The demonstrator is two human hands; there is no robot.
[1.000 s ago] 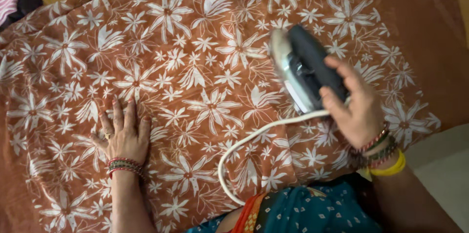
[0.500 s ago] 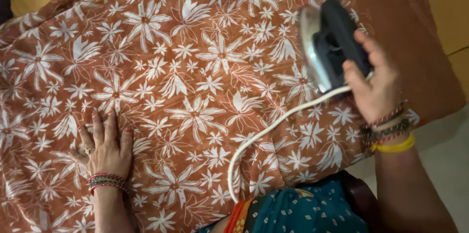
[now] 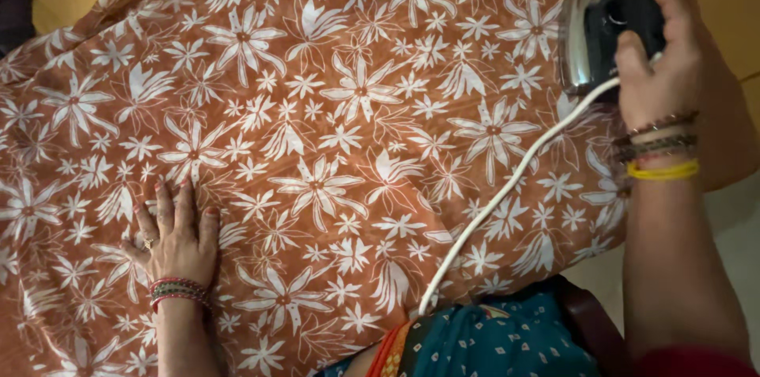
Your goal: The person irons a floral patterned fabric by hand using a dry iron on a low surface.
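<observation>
Right grip (image 3: 661, 68) around glossy iron (image 3: 606, 21)

Cloth (image 3: 332, 147): matt, soft, floral print. Iron (image 3: 606, 17): glossy metal soleplate, black plastic body. Cord (image 3: 507, 195): smooth white.

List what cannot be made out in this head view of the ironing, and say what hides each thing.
- Iron: tip cut off by the top edge; handle covered by the right hand.
- White cord: its end is hidden behind the teal garment.
- Surface below: hidden under the floral cloth, pressed by the left hand.
</observation>
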